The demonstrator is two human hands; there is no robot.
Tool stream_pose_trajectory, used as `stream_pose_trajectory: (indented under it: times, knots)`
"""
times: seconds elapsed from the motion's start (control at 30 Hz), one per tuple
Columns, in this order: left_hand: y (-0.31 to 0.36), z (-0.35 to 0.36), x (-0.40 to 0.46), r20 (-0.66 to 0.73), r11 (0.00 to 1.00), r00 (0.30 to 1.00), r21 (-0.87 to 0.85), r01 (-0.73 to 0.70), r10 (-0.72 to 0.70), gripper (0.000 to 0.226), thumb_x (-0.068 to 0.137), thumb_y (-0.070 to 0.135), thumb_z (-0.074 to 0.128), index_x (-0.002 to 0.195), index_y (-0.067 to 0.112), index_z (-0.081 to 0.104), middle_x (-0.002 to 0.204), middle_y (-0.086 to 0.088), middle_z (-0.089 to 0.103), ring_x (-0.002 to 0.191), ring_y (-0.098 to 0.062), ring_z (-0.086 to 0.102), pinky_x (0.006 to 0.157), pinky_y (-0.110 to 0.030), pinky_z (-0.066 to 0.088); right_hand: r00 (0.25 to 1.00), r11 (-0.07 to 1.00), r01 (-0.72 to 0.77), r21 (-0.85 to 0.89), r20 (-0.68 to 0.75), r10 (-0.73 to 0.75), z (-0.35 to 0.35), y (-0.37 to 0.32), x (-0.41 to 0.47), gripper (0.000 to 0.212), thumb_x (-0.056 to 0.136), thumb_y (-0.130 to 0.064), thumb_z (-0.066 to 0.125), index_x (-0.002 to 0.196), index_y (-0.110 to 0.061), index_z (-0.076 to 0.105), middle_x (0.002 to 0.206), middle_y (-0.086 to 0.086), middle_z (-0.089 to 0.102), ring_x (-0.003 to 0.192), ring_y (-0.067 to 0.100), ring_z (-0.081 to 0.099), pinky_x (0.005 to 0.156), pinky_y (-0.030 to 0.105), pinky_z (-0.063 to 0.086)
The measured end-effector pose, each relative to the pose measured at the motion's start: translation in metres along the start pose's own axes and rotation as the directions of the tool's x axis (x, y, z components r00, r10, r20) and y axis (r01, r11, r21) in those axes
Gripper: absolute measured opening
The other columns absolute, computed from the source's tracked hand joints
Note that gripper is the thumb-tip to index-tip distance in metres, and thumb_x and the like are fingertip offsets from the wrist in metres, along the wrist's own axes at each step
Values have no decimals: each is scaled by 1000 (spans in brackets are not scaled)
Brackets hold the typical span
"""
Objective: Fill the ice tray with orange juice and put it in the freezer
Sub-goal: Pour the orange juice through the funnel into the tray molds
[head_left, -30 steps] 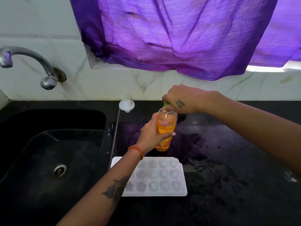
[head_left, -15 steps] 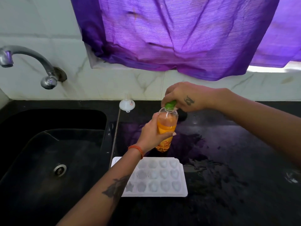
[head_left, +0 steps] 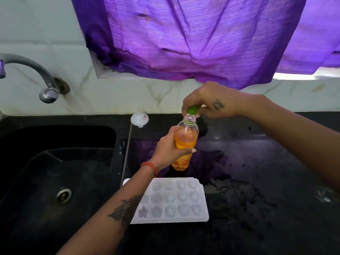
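Green cap (head_left: 192, 109) between right-hand fingers (head_left: 185, 103), above bottle (head_left: 184, 142)

- The bottle (head_left: 185, 142) holds orange juice, and its cap (head_left: 193, 109) just above it is green.
- The ice tray (head_left: 176, 201) in front of the bottle is white, with star and heart shapes.
- The counter (head_left: 257, 181) is shiny black.
- The curtain (head_left: 193, 37) behind the bottle is purple.
- The funnel (head_left: 139, 119) left of the bottle is white.

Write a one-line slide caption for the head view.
Right hand lifts green cap off clear orange-juice bottle held by left hand above empty white ice tray.
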State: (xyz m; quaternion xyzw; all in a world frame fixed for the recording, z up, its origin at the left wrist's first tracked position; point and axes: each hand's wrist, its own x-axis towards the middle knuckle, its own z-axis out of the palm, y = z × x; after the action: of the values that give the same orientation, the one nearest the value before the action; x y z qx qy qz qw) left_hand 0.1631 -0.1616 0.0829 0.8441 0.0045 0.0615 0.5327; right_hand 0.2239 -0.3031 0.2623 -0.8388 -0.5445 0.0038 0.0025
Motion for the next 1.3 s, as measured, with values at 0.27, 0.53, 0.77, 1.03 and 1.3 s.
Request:
stream_pose_trajectory:
  times: [0.27,0.53,0.77,1.03,1.3]
  knots:
    - [1,11,2,-10,997,1000,-75,-11,10,78,64,32,85,130,23,44,117,1,64,106,-15,62,91,-43,53,856,847,-450,284,-131,500,76,46,-64,41,68,-17,80,106,-15,65,93,7,70,82,17,64,75,18,39]
    - [13,38,8,18,993,999,-115,-37,40,75,64,31,85,127,26,44,116,3,63,107,-15,61,92,-43,52,601,485,-754,443,170,781,221,15,-105,44,67,-22,81,108,-19,68,103,10,64,95,26,61,83,27,48]
    - [13,40,8,116,989,993,-147,-14,31,83,69,27,83,134,38,31,121,10,56,111,-11,57,92,-32,52,613,495,-768,406,245,751,231,5,-104,69,67,-40,79,128,-23,53,121,5,55,112,25,53,90,33,47]
    - [-41,-35,1,143,978,968,-2,210,-208,75,63,44,79,130,27,50,123,3,60,111,-19,58,94,-35,50,607,489,-494,719,-117,786,176,-58,-74,14,74,-37,73,73,-24,67,71,-11,68,68,3,63,64,28,52]
    - [-85,-105,60,-122,749,992,654,103,-31,41,86,22,64,125,13,56,134,-9,51,118,-30,52,98,-41,43,92,549,-399,734,-564,821,177,-90,-27,47,64,-24,84,96,-11,52,96,-3,45,88,18,47,64,30,44]
